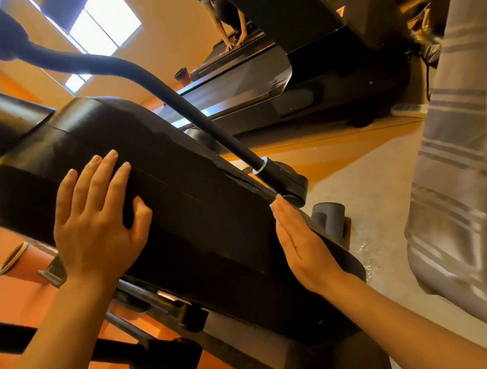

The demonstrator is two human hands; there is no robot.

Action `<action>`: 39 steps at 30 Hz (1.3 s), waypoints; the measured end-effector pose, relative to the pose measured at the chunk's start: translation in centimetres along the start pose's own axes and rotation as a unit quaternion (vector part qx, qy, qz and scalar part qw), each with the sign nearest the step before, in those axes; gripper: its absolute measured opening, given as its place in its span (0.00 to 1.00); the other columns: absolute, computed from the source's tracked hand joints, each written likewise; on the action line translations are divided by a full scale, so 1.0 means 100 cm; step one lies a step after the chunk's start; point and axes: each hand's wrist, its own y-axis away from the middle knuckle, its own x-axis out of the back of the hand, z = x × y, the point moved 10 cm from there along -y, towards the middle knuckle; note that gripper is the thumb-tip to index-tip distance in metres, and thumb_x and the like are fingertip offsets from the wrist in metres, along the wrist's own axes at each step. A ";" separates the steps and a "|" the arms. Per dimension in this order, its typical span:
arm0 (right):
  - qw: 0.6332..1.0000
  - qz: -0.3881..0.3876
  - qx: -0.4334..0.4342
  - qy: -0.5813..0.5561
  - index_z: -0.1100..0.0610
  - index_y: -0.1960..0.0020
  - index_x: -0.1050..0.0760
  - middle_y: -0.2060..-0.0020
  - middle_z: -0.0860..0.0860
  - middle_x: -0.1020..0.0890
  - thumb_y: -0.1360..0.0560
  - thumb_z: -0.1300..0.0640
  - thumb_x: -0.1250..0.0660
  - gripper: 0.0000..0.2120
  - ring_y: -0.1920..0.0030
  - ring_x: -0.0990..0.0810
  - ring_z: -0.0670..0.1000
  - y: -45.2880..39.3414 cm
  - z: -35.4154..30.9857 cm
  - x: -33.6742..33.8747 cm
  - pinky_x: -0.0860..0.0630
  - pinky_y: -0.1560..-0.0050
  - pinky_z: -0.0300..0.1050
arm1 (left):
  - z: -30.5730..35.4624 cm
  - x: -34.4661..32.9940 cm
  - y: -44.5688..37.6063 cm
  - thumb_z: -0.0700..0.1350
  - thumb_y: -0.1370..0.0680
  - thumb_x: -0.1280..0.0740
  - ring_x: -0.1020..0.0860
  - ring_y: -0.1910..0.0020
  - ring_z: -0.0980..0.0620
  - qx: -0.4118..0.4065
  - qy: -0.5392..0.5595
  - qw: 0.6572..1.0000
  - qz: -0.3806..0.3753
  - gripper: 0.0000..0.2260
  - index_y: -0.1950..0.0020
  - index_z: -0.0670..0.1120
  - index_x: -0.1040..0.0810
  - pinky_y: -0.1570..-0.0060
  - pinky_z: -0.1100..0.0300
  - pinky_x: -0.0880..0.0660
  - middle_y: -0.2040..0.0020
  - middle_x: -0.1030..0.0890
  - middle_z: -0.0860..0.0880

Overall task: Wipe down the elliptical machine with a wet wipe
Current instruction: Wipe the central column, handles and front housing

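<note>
Nearest, low in the view: two bare forearms reaching up from the bottom edge. Left hand (95, 220) laid flat on the black housing of the elliptical machine (198, 216), fingers straight and slightly spread over the top edge, thumb pressed against the side panel, gripping nothing. Right hand (301, 246) set edge-on along the far side of the same housing, fingers straight and held together, pressing a wet wipe (276, 211) against the plastic; only a pale sliver of the wipe visible beside the fingertips and along the finger edge, the rest hidden under the palm. Below the housing, dark frame tubes and a rail (146, 300), over an orange floor (28, 291). At left, beside the left wrist, an orange cylinder (26, 263) with a pale rim, lying tilted. Just past the right fingertips, a black swing arm (173, 100) running down to a pivot joint (282, 178) with a silver collar. Near the right hand, a grey cap (328, 216) standing on pale concrete floor. At the right edge, striped grey fabric (464, 140) hanging down. Farther back, a treadmill (272, 75), with another person's hands (235, 42) resting on its deck, and a small dark pot (181, 76) beside it. Farthest, a tan wall and a bright window (102, 30).
</note>
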 end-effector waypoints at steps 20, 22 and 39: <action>0.995 0.021 0.074 0.070 0.56 0.25 0.40 0.25 0.52 0.34 0.20 0.67 0.39 0.26 0.24 0.38 0.49 -0.082 -0.113 -0.025 0.33 0.29 0.59 | -0.005 -0.005 -0.004 0.49 0.19 0.41 0.38 0.24 0.42 0.015 0.040 0.993 -0.114 0.23 0.28 0.38 0.29 0.22 0.48 0.49 0.26 0.32 0.39; 0.994 0.016 0.072 0.077 0.55 0.25 0.40 0.26 0.52 0.34 0.21 0.68 0.39 0.26 0.24 0.38 0.49 -0.093 -0.138 -0.033 0.35 0.28 0.58 | -0.014 -0.002 -0.007 0.50 0.20 0.41 0.39 0.23 0.42 0.032 0.056 0.987 -0.148 0.25 0.27 0.38 0.30 0.22 0.49 0.50 0.25 0.33 0.39; 0.945 -0.145 0.091 0.280 0.62 0.24 0.39 0.23 0.55 0.40 0.20 0.68 0.44 0.25 0.23 0.51 0.47 -0.220 -0.287 -0.117 0.60 0.24 0.38 | -0.103 -0.006 -0.042 0.52 0.19 0.41 0.39 0.23 0.45 0.078 0.206 0.952 -0.214 0.27 0.23 0.40 0.36 0.23 0.51 0.45 0.23 0.35 0.41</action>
